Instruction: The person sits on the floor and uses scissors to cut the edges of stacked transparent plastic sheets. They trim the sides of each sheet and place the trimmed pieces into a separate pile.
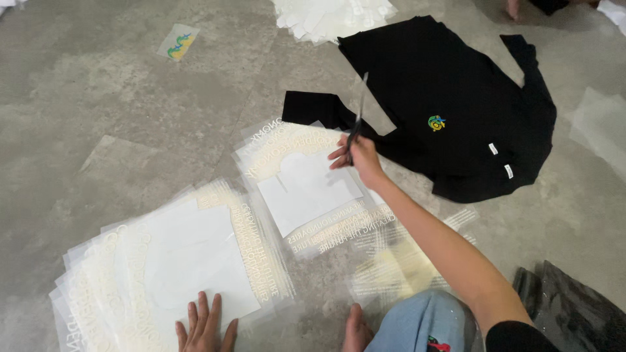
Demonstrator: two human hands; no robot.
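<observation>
right hand (357,156) grips scissors (358,114) above a clear transfer sheet (306,189) beside black shirts (450,104); left hand (203,326) lies open, flat on a sheet stack (163,267).

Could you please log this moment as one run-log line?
right hand: gripping metal scissors | left hand: flat on clear printed transfer sheets | black shirt: on floor
</observation>
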